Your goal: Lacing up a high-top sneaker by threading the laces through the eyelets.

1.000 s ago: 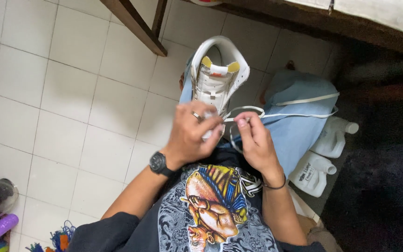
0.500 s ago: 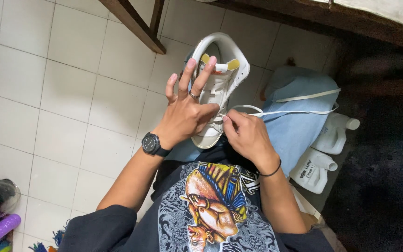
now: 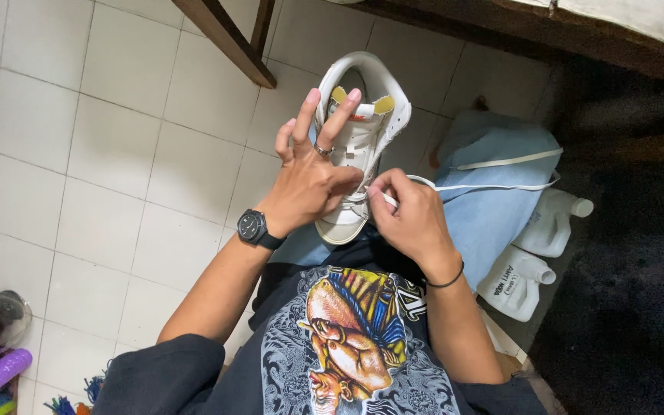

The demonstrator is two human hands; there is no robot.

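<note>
The tiled floor (image 3: 117,154) spreads out to the left of both hands and beneath them. Beyond the hands a dark wooden frame (image 3: 228,38) slants across the tiles. To the right of the right hand lies the person's knee in light blue jeans (image 3: 493,192), and further right, past the knee, two white plastic jugs (image 3: 536,253) stand on the floor beside a dark mat (image 3: 639,269).

A white high-top sneaker (image 3: 363,138) rests on the lap, its collar pointing away from the body — it sits directly under and between the two hands. The left hand (image 3: 313,173) lies on the shoe's left side with its fingers spread and stretched up along the tongue, thumb pressed toward the lacing; it is open, steadying rather than clasping. A black wristwatch (image 3: 253,227) sits on that wrist. The right hand (image 3: 413,215) is closed just beside the shoe's lower right, pinching a white shoelace (image 3: 486,186) between thumb and fingertips — the lace runs off to the right across the jeans. A thin dark band (image 3: 447,280) circles the right wrist.
</note>
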